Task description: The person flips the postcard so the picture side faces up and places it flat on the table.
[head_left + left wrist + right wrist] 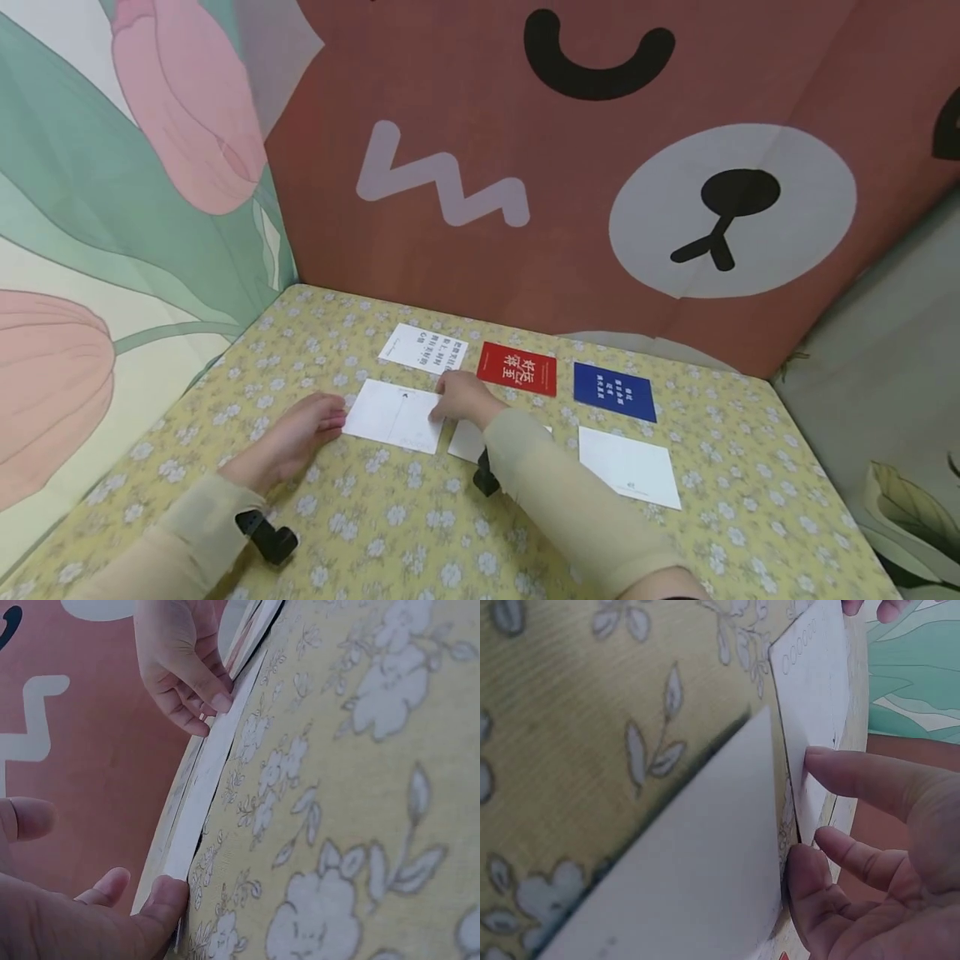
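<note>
A white postcard (386,417) with a thin printed dividing line lies flat on the table, between the two hands. My left hand (300,433) touches its left edge with the fingertips. At the opposite end is my right hand (465,398), its thumb (832,769) on the card's surface and other fingers along the right edge. Both hands have loosely bent fingers, and neither lifts the card. Beside it lies a second white card (690,847), partly covered by the right forearm in the head view.
Behind are a white card with writing (416,346), a red card (517,368) and a blue card (615,392). Another white card (630,467) lies to the right. A yellow flowered cloth (405,542) covers the table, and printed hangings (450,258) stand behind.
</note>
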A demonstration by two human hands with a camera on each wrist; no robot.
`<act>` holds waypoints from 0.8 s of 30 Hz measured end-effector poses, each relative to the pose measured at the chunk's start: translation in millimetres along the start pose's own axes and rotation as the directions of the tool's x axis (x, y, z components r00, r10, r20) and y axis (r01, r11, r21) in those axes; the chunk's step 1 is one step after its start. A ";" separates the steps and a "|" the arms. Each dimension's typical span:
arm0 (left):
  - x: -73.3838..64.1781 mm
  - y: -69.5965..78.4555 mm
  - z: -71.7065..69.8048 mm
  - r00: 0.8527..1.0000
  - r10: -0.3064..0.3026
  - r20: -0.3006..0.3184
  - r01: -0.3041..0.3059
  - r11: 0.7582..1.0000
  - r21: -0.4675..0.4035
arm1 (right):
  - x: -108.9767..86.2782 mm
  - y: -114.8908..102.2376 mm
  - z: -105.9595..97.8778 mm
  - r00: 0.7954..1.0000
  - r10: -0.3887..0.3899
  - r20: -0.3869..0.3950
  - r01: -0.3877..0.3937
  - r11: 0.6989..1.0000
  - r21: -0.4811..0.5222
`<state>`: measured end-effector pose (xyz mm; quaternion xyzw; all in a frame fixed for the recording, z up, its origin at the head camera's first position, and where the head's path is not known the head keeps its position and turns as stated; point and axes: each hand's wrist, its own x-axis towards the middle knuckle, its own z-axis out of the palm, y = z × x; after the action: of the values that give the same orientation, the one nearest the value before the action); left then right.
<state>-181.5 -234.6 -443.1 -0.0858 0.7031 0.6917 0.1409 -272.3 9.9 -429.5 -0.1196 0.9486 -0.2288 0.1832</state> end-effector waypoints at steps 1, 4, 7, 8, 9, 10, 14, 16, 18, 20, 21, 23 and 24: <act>-0.1 -0.4 -0.2 1.000 -0.004 -0.005 0.003 1.000 -0.010 | 0.4 -0.2 0.3 1.000 0.004 0.001 -0.004 1.000 0.005; 0.4 -0.4 -1.4 1.000 -0.012 -0.012 0.012 0.999 -0.034 | 0.9 -0.1 0.5 1.000 0.007 0.003 -0.007 1.000 0.023; 1.1 0.0 -2.1 1.000 -0.015 -0.010 0.014 0.999 -0.043 | 1.7 0.2 0.7 1.000 0.008 -0.004 -0.008 0.999 0.033; 1.4 -0.2 -2.3 1.000 -0.013 -0.004 0.013 0.999 -0.033 | 1.7 0.2 1.0 1.000 0.007 -0.006 -0.007 0.999 0.035; 1.7 -0.7 -2.4 1.000 -0.010 0.002 0.010 1.000 -0.022 | 1.9 0.3 1.2 1.000 0.010 -0.007 -0.010 0.999 0.039; 2.2 -1.3 -2.4 1.000 -0.006 0.011 0.006 1.000 -0.009 | 1.9 0.4 1.5 1.000 0.013 -0.006 -0.013 0.999 0.045; 3.2 -5.0 -2.2 0.999 0.012 0.043 -0.014 0.999 0.044 | 0.4 -0.2 3.1 1.000 0.015 -0.004 -0.015 0.997 0.076; 2.9 -7.2 -1.7 0.998 0.017 0.061 -0.020 0.999 0.039 | -0.2 -0.3 3.8 1.000 0.013 -0.009 -0.012 0.996 0.083; 2.8 -9.5 -0.7 0.997 0.033 0.068 -0.035 0.999 0.029 | 0.6 0.2 4.3 1.000 0.012 -0.016 -0.010 0.996 0.088; 3.2 -11.8 0.6 0.997 0.057 0.060 -0.058 0.998 0.026 | 2.4 1.7 4.5 1.000 0.006 -0.027 -0.004 0.995 0.095; 3.7 -12.7 1.3 0.996 0.070 0.050 -0.072 0.997 0.034 | 3.4 2.9 4.3 0.999 0.005 -0.034 -0.002 0.995 0.100; 4.7 -13.8 2.5 0.995 0.098 0.016 -0.099 0.993 0.058 | 5.4 5.8 3.9 0.999 0.005 -0.050 0.001 0.993 0.119; 5.2 -14.1 2.8 0.994 0.109 -0.002 -0.109 0.992 0.067 | 6.6 7.8 3.8 0.998 0.008 -0.058 0.000 0.991 0.135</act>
<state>-181.8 -231.7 -458.1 -0.0442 0.7297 0.6744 0.1038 -277.9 13.1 -438.3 -0.0985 0.9360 -0.2956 0.1635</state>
